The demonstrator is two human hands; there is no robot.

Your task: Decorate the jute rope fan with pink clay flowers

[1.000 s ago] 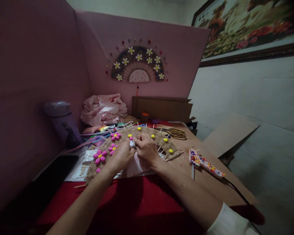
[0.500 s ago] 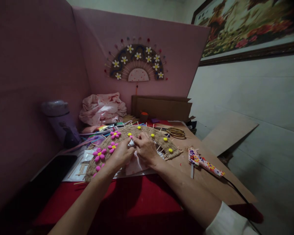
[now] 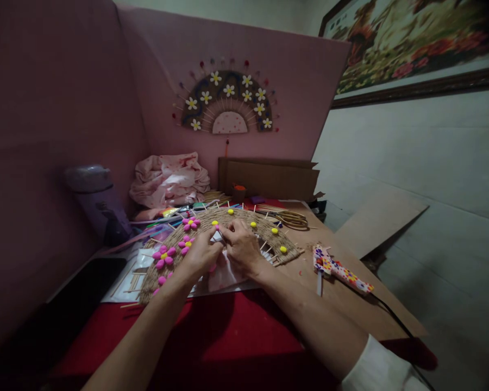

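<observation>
A half-round jute fan [image 3: 264, 232] lies on the table, with pink flowers [image 3: 163, 256] on its left side and yellow dots [image 3: 274, 231] along the arc. My left hand [image 3: 201, 256] and my right hand [image 3: 240, 247] meet over its middle. Both are closed in a pinch around a small pink and white piece [image 3: 217, 234] next to a yellow dot. What exactly sits between the fingertips is too small to make out. A white paper sheet [image 3: 224, 279] lies under my hands.
A flower-patterned glue gun [image 3: 337, 269] with a black cord rests right of the fan. Gold scissors [image 3: 290, 219], coloured sticks, a pink cloth [image 3: 169, 179] and a cardboard box [image 3: 269, 179] stand behind. A lilac bottle [image 3: 95, 198] is left. A finished fan [image 3: 227, 103] hangs on the pink panel.
The view has drifted slightly; my hands stay pinched at the same spot on the fan, shifting only a little.
</observation>
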